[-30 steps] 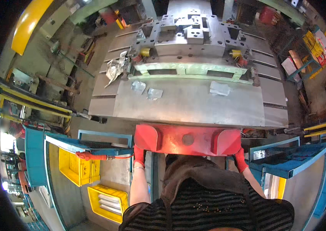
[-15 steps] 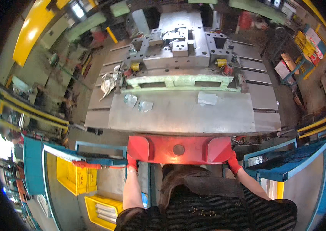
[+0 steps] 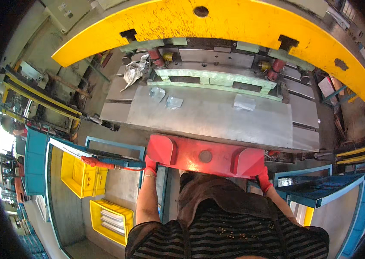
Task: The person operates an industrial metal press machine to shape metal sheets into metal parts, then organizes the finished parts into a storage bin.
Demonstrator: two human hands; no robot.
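Note:
In front of my body stands a red metal control box (image 3: 190, 152) with a round hole in its middle and a raised guard at each end. My left hand (image 3: 151, 165), in a red glove, is against the box's left end. My right hand (image 3: 264, 178), also red-gloved, is at its right end. The box hides the fingers of both. Beyond it lies a grey steel press bed (image 3: 208, 118) carrying a pale green die block (image 3: 217, 82). A wide yellow press ram (image 3: 234, 21) hangs low over the die and covers most of it.
Small clear plastic pieces (image 3: 245, 102) and a crumpled wrapping (image 3: 136, 71) lie on the bed. At my left, a blue frame stands beside a yellow crate (image 3: 83, 175) and a yellow bin (image 3: 112, 221) of metal parts. A blue tray stand (image 3: 320, 190) is at my right.
The yellow ram has come down over the die, hiding its upper part. The view has tilted slightly. Both hands stay at the ends of the red control box.

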